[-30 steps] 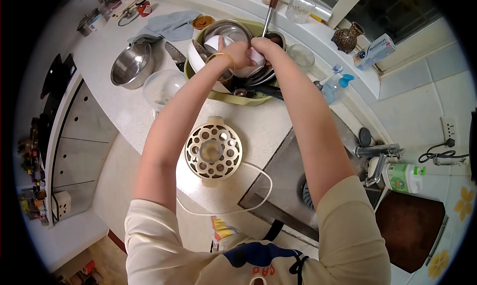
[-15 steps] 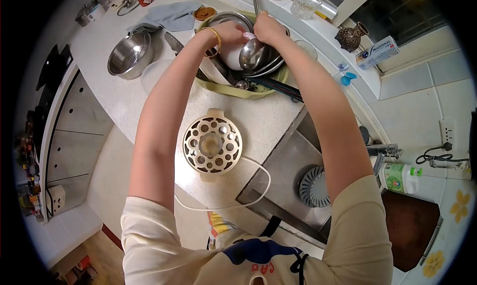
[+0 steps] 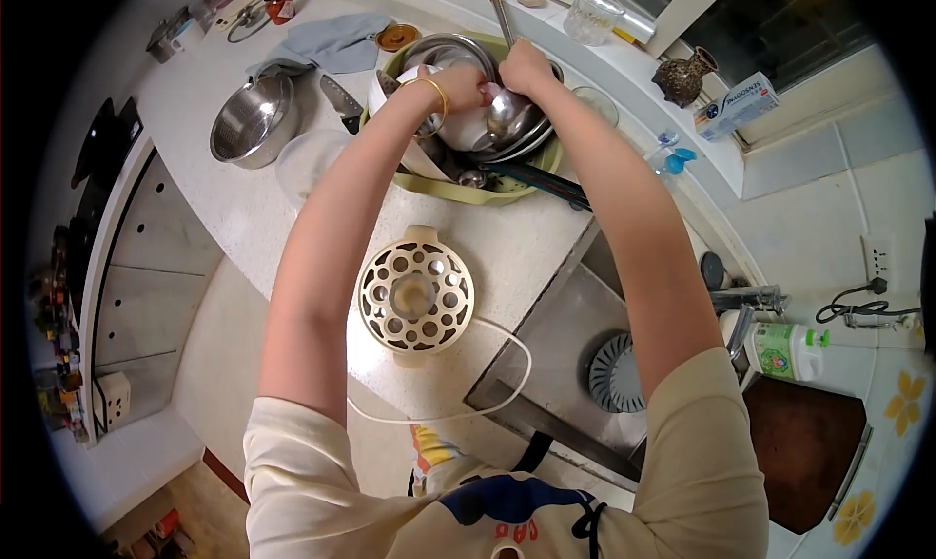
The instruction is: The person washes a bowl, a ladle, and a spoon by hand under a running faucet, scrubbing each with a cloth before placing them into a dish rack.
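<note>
Both arms reach over a pale green basin (image 3: 458, 192) heaped with cookware. My right hand (image 3: 527, 69) is closed around the metal handle of a ladle (image 3: 508, 116), whose wooden end points up toward the window. The ladle's bowl hangs over a white bowl (image 3: 467, 127). My left hand (image 3: 458, 87), with a yellow bangle at the wrist, is closed beside the ladle; something small and pinkish shows at its fingertips, too small to name. Behind it in the basin lies a steel bowl (image 3: 449, 42). Dark long handles (image 3: 541, 181) stick out at the basin's front right.
Nearer me stands a cream appliance with a perforated top (image 3: 452, 271) and a white cord. On the left are a steel colander (image 3: 252, 130), a knife (image 3: 340, 98) and a cloth (image 3: 331, 40). A sink (image 3: 546, 340) lies right; a glass (image 3: 592, 16) stands on the sill.
My left hand has shifted slightly right and down, and my right hand slightly down in view. The ladle's bowl has turned and moved a little to the right.
</note>
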{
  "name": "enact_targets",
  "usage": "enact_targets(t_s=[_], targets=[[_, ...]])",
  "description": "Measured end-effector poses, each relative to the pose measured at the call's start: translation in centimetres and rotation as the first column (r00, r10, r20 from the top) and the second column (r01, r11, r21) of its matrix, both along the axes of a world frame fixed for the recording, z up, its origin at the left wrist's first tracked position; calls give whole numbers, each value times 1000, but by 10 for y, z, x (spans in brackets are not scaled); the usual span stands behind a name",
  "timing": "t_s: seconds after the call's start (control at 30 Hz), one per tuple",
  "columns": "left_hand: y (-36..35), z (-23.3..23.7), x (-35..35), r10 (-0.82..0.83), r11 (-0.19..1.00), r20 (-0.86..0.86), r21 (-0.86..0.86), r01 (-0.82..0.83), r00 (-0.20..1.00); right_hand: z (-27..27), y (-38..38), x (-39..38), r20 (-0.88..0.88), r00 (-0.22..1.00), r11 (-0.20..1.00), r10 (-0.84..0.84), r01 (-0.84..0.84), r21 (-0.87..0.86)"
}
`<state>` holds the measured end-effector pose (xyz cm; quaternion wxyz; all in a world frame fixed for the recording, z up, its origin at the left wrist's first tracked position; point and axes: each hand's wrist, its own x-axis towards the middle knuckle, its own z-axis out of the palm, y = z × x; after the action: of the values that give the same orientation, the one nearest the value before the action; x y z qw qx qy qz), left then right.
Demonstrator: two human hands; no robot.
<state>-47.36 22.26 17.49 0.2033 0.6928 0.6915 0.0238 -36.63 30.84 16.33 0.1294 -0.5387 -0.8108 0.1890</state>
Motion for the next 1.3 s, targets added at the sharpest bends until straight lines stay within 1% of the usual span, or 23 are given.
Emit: enact_targets(t_s=[0.07, 0.13, 0.17, 0.2, 0.23, 0.27, 0.33, 0.4, 0.47, 0.5, 0.6, 0.73, 0.8, 0.87, 0.9, 0.97, 1.0, 1.03, 1.1, 1.13, 1.2, 1.23, 1.3], targets=[[-1, -3, -1, -6, 1000, 20, 22, 6, 1000, 18, -5, 1, -34, 999, 999, -36, 36, 8], [-1, -10, -5, -14, 999, 37, 46, 12, 999, 39, -17, 0, -216, 960, 981, -177, 191, 44], [0, -15, -6, -7, 996, 80, 86, 0, 997, 60, -26, 9, -2, 1000, 989, 17, -16, 146], [-2, -15, -5, -5, 992, 123, 122, -10, 992, 61, -26, 10, -6, 1000, 989, 8, -7, 148], [-3, -14, -3, -6, 993, 70, 115, -2, 998, 63, -26, 9, -340, 938, 993, -69, 97, 66], [-5, -12, -1, -22, 992, 65, 124, 14, 998, 68, -24, 12, -630, 761, 985, -154, 169, -37], [-6, -15, 4, -13, 986, 58, 167, 3, 998, 94, -37, 40, -694, 707, 970, -136, -48, -239], [-3, -29, 1, -18, 976, 50, 216, 7, 999, 143, -111, 79, -632, 756, 949, -168, -49, -310], [-6, -25, 9, 11, 976, -29, 216, -5, 1000, 152, -160, 137, -551, 802, 941, 230, -328, -84], [-7, -28, 7, -35, 967, -12, 253, 37, 999, 147, -190, 171, -549, 748, 904, 373, -425, 34], [-2, -35, 1, -104, 953, 129, 296, 62, 986, 106, -274, 275, -345, 865, 909, 364, -410, -69], [-3, -38, -11, -154, 865, 212, 501, 29, 965, 0, -354, 413, -261, 964, 971, 61, -118, -207], [-19, -21, -6, -213, 869, 462, 492, -49, 861, -37, -366, 471, -72, 964, 919, -255, 219, -327], [-53, 8, 19, -134, 858, 470, 495, -135, 872, -45, -355, 503, 39, 921, 868, -387, 379, -321], [-78, 25, 50, -152, 814, 505, 552, -183, 849, -58, -346, 515, 48, 924, 896, -378, 379, -231], [-115, 34, 104, -190, 824, 480, 552, -126, 857, -71, -327, 527, 50, 929, 918, -366, 369, -142], [-146, 54, 159, -131, 914, 439, 401, -64, 889, -74, -317, 526, 96, 935, 927, -343, 353, -125], [-156, 35, 191, -340, 867, 424, 487, 106, 839, -79, -310, 523, 141, 938, 936, -317, 333, -112], [-176, 23, 270, -619, 723, 202, 524, 450, 759, -77, -300, 520, 90, 949, 951, -303, 307, -30], [-171, -4, 295, -695, 593, -17, 552, 587, 719, -75, -296, 522, 50, 955, 955, -294, 290, 66], [-161, -43, 337, -662, 366, -327, 643, 672, 674, -81, -294, 529, -3, 952, 947, -307, 306, 100], [-153, -57, 347, -664, 362, -332, 642, 676, 670, -79, -296, 535, 10, 946, 944, -325, 324, 53], [-142, -80, 368, -675, 640, -222, 296, 709, 703, -84, -297, 546, 31, 937, 937, -349, 349, 9]])
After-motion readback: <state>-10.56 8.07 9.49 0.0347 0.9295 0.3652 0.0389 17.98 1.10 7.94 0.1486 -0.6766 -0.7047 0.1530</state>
